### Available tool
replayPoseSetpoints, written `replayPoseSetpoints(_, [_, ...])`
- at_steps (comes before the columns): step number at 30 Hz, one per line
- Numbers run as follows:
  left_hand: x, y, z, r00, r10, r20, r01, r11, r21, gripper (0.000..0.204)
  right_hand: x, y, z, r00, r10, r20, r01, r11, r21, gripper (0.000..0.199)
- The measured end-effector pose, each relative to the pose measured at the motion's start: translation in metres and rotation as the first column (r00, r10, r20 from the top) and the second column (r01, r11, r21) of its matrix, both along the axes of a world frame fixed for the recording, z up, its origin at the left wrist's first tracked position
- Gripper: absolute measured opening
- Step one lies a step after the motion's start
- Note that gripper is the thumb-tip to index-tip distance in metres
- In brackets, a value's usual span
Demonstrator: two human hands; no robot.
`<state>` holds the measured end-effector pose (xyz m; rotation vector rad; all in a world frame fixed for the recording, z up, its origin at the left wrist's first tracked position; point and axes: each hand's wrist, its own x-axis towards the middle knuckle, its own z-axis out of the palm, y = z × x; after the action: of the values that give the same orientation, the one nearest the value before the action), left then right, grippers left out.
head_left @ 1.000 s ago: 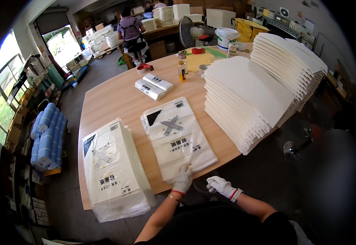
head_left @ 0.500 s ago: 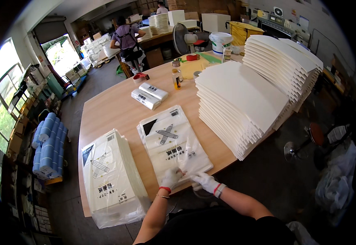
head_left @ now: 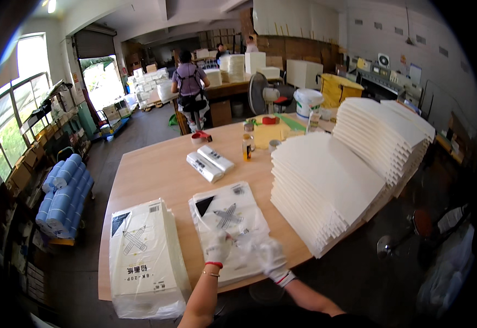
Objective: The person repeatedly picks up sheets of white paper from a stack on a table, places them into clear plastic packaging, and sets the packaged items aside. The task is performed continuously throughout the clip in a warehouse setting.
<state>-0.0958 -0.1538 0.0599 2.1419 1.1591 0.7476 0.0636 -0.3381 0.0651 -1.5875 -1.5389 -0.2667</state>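
Both hands wear white gloves and are over a pile of clear plastic bags (head_left: 230, 218); the pile lies at the near edge of the wooden counter (head_left: 151, 169), roughly midway along it; its top bag shows a dark corner triangle and crossed pencils.

Left hand (head_left: 217, 250): over the left part of the pile, fingers partly bent; cannot tell whether it pinches the film; a red band and a bracelet at the wrist.

Right hand (head_left: 271, 257): at the right edge of the pile, blurred; cannot tell how far open it is or whether it has hold of a bag; cloudy film shows between the two hands.

Left of the pile, apart from it: a thick stack of wrapped paper (head_left: 142, 251), its plastic hanging over the counter edge; to the right: a fanned stack of white sheets (head_left: 326, 180), with a second stack (head_left: 383, 128) behind it.

Beyond the pile: two white rolls (head_left: 204, 167) side by side; farther off, a red tape dispenser (head_left: 199, 138) and a small bottle (head_left: 247, 147); a white bucket (head_left: 308, 103) near the far edge.
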Motion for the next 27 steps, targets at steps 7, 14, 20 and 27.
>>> replayPoseSetpoints(7, [0.024,-0.030,0.099,0.977,-0.178,-0.118,0.203,0.946,0.253,0.013,-0.010,0.067,0.008,0.987,0.045,-0.154,-0.087,0.957,-0.276,0.032])
replayPoseSetpoints(14, [0.017,-0.050,0.101,0.967,-0.243,-0.076,0.252,0.870,0.424,0.030,0.009,-0.016,0.024,0.983,0.152,-0.105,-0.185,0.822,-0.538,0.027])
replayPoseSetpoints(20, [-0.006,-0.097,0.131,0.973,-0.191,0.129,0.113,0.884,0.454,0.055,0.093,-0.159,0.207,0.947,-0.068,0.313,0.075,0.997,-0.009,0.045])
replayPoseSetpoints(27, [0.009,-0.142,0.150,0.839,-0.505,0.202,0.382,0.812,0.442,0.030,0.207,-0.179,0.263,0.984,-0.141,0.107,0.169,0.924,-0.342,0.051])
